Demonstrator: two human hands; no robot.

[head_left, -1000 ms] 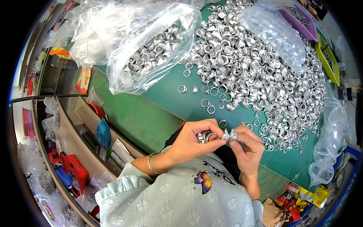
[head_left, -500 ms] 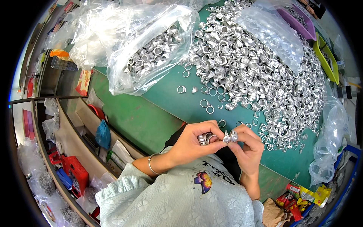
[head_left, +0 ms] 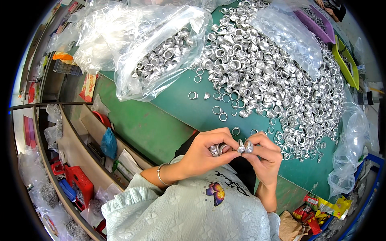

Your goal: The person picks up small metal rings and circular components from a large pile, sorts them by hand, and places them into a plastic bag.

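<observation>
Big green table [head_left: 169,116] above your hands, buried under a heap of shiny silver rings [head_left: 273,76], plus a crinkly clear bag [head_left: 161,56] of more up left. Your left hand [head_left: 203,154] is closed on a small stack of rings [head_left: 216,149]; your right hand [head_left: 263,156] pinches two ring pieces [head_left: 245,147] at its fingertips, touching that stack. Their exact shape's hard to make out.

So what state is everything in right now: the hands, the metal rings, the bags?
Left hand: closed around a few silver rings.
Right hand: fingertips pinching small silver pieces.
Ring pile: loose, spread over the green table.
Clear bag: open, partly filled with rings, lying on its side.
Purple tray: holds rings.
Bracelet: on left wrist.
</observation>
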